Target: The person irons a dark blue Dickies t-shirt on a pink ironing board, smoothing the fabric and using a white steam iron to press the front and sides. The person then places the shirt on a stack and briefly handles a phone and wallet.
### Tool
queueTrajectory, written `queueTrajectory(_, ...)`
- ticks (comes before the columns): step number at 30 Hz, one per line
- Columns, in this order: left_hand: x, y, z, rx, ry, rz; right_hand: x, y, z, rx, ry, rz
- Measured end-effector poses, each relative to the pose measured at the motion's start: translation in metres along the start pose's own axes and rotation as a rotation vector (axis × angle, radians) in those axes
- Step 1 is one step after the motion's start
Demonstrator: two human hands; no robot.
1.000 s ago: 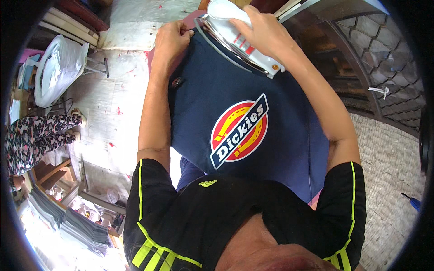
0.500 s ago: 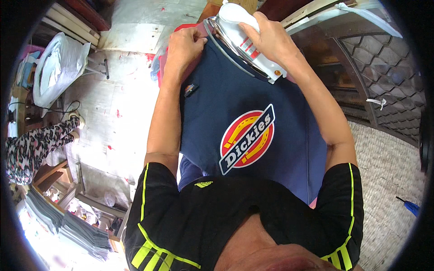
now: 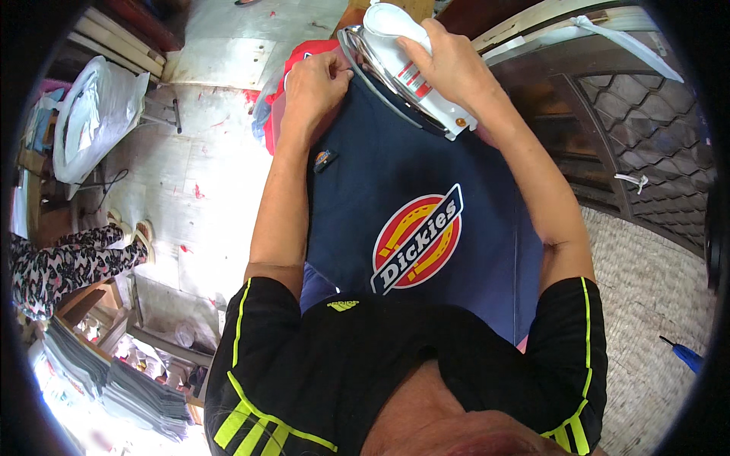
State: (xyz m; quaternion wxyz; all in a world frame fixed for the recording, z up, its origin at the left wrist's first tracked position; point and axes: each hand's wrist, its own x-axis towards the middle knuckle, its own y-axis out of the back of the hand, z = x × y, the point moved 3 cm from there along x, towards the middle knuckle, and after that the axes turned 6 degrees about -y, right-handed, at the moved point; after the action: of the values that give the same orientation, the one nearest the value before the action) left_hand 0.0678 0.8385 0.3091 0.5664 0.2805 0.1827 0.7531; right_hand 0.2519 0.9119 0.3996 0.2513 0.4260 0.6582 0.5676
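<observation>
A navy blue garment (image 3: pixel 342 228) with a large red, yellow and white printed emblem lies spread in front of my body. At its far end my right hand (image 3: pixel 452 68) is wrapped round a white clothes iron (image 3: pixel 391 23) with a metal soleplate. The iron is over the far part of the cloth, tilted; whether its whole plate touches is hidden. To the left of the iron, the fingers of my left hand (image 3: pixel 315 83) are pinched together at the garment's far left edge. A small dark tag (image 3: pixel 325 160) is on the cloth nearer to me.
Red fabric (image 3: pixel 308 50) lies beyond my left hand. A dark metal lattice gate (image 3: pixel 631 106) stands at the right. On the left are a large white plastic bag (image 3: pixel 103 121), another person's patterned trouser legs (image 3: pixel 76 266) and stacks of grey cloth (image 3: pixel 144 395).
The iron and my right hand have shifted slightly left. My left hand has moved slightly and still pinches the cloth's edge. At the left, the other person's legs and feet have moved.
</observation>
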Motion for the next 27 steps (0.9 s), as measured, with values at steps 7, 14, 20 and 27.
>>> queueTrajectory(7,-0.003,0.003,0.004,-0.017,-0.001,0.03,-0.028,0.014,0.011,0.017,0.004,-0.112)
queueTrajectory(14,0.0,-0.008,-0.009,-0.044,-0.011,0.026,-0.009,0.026,-0.013,0.169,-0.099,-0.171)
queueTrajectory(20,0.006,-0.005,-0.02,0.031,-0.024,0.001,-0.038,0.035,0.004,0.172,-0.114,-0.208)
queueTrajectory(27,0.032,-0.014,-0.047,-0.203,0.065,-0.181,-0.07,0.04,0.046,0.17,0.271,-0.167)
